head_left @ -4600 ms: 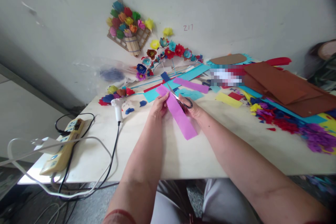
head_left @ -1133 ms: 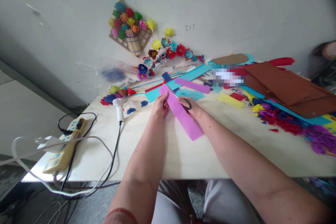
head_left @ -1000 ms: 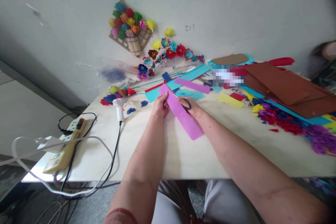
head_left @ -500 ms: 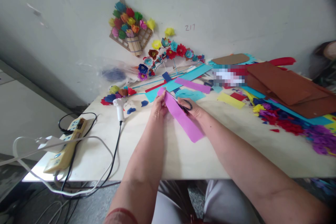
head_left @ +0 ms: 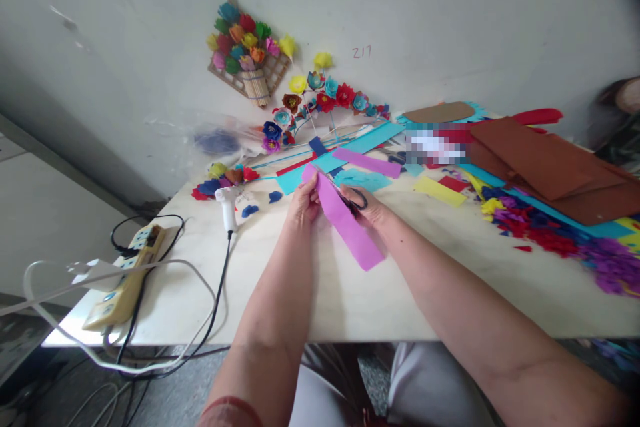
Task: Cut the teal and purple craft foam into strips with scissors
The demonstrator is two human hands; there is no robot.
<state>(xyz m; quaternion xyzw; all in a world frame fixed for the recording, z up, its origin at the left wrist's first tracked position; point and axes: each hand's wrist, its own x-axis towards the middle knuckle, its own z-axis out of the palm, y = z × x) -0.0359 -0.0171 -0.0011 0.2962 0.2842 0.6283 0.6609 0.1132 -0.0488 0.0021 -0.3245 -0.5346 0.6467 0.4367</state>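
Head view — left hand (head_left: 304, 201) pinches purple strip (head_left: 345, 223); right hand (head_left: 373, 210) grips scissors (head_left: 351, 203) just beside that pinch — likely trimming; next snip wants steadiness.

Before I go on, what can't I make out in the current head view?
All in the head view:
How the left hand grips from below: covered by the held purple strip.
Full blades of the scissors: partly covered by that strip and the right hand.
White patch: pixelated.
Dark blue bundle: blurred by cloudy plastic.
Round object: cut off by the right edge.
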